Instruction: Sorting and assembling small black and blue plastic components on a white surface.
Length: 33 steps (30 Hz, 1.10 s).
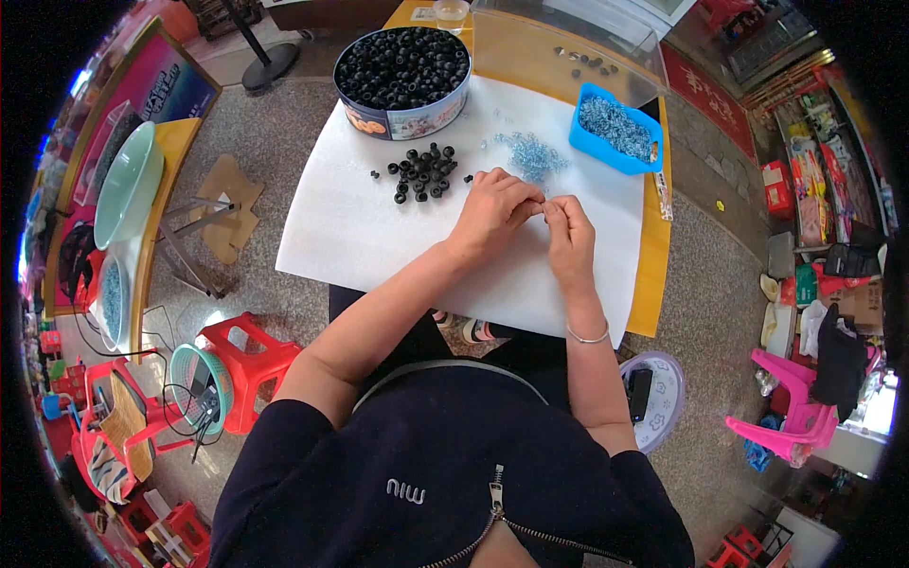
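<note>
My left hand [494,212] and my right hand [571,239] meet over a white foam sheet [379,241], fingertips pinched together. Whatever is between them is too small and covered to make out. Just beyond my hands lies a loose heap of small clear-blue pieces [532,156]. To the left is a scatter of small round black parts with holes [423,174], a stray one close to my left hand. A round tin [417,123] behind them is filled with more black parts. At the right, a blue plastic basket [589,144] holds many clear-blue pieces.
The sheet covers a yellow table [653,275]. A clear plastic bin [568,47] stands at its far side, near a small cup [452,14]. Red stools [248,364] and a green basket [204,388] are at left; a pink chair [791,407] and a lilac stool [663,398] at right.
</note>
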{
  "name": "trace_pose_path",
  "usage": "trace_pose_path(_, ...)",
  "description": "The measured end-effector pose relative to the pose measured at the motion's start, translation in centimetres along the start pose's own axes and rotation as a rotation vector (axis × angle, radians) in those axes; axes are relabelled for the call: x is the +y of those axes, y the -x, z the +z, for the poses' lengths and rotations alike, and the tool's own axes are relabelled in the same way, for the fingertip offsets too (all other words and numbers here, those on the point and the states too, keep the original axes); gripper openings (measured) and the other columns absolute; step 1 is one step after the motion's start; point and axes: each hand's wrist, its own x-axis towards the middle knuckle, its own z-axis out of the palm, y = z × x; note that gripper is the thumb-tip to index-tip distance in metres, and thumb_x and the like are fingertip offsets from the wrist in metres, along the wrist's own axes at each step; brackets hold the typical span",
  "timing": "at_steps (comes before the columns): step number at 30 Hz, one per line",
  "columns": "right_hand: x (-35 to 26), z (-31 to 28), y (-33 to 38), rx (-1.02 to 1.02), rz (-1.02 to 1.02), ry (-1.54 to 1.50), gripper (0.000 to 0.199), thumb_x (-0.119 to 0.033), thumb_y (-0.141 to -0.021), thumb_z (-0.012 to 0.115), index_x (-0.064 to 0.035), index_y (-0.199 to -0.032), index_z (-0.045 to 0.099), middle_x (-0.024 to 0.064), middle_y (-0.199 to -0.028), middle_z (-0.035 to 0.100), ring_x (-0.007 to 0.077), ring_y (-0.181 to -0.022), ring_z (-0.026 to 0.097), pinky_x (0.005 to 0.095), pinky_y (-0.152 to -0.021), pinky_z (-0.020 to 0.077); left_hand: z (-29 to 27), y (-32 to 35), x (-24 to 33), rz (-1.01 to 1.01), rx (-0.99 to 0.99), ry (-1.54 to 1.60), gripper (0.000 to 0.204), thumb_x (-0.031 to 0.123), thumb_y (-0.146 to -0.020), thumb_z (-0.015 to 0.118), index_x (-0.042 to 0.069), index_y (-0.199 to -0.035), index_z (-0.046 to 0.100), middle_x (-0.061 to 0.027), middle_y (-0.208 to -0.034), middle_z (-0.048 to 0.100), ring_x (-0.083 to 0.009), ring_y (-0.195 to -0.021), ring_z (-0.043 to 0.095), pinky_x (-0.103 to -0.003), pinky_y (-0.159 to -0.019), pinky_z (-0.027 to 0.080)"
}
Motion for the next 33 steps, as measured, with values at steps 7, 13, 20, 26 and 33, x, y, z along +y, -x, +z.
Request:
trace_pose_path(7,-0.3,-0.1,0.1,0.006,0.002,-0.072,0.017,-0.017,-0.092,0.057,-0.0005,-0.086,0.06,0.0087,-0.077,0.061,0.0197,-0.075,0.055,0.0308,-0.069,0.0437,0.0,0.0,0.3,-0.065,0.006,0.001,0.008,0.014,-0.083,0.064,0.01,-0.09,0.065,-0.0059,-0.083,0.064,-0.0273,-0.086,0.054,-0.037,-0.079,0.038)
trace_pose_path(13,0.1,-0.3,-0.1,-0.033,0.058,-0.04,0.02,-0.018,-0.093,0.055,0.0,-0.085,0.058,0.0086,-0.077,0.06,0.0171,-0.074,0.053,0.03,-0.068,0.0428,-0.1,0.0,0.1,0.022,-0.004,0.054,0.008,0.013,-0.083,0.064,0.01,-0.09,0.065,-0.0063,-0.083,0.064,-0.0275,-0.086,0.054,-0.038,-0.08,0.039)
trace_pose_path(20,0.1,-0.3,0.0,-0.061,0.007,-0.244,0.018,-0.018,-0.094,0.056,-0.001,-0.09,0.056,0.0021,-0.078,0.056,0.0091,-0.076,0.049,0.0243,-0.07,0.0416,-0.3,-0.1,0.5,-0.058,-0.009,0.079,0.009,0.014,-0.082,0.065,0.008,-0.09,0.066,-0.0074,-0.082,0.063,-0.0277,-0.085,0.054,-0.038,-0.081,0.039)
trace_pose_path(26,0.0,-0.4,0.0,-0.01,0.027,-0.338,0.014,-0.015,-0.093,0.058,-0.0016,-0.094,0.057,0.0008,-0.084,0.056,0.0084,-0.08,0.049,0.0224,-0.075,0.0412,-1.2,-0.5,0.5,-0.251,-0.027,0.243,0.013,0.016,-0.083,0.065,0.006,-0.091,0.066,-0.0094,-0.083,0.064,-0.0275,-0.086,0.054,-0.038,-0.081,0.039)
trace_pose_path(33,0.0,-0.2,-0.3,0.066,-0.168,0.112,0.011,-0.007,-0.081,0.064,-0.0044,-0.092,0.061,0.0059,-0.086,0.061,0.0183,-0.078,0.057,0.0315,-0.08,0.0392,-0.6,-0.3,-0.8,-0.137,0.051,0.048,0.01,0.016,-0.083,0.065,0.009,-0.09,0.067,-0.0047,-0.087,0.067,-0.0255,-0.088,0.056,-0.037,-0.084,0.037)
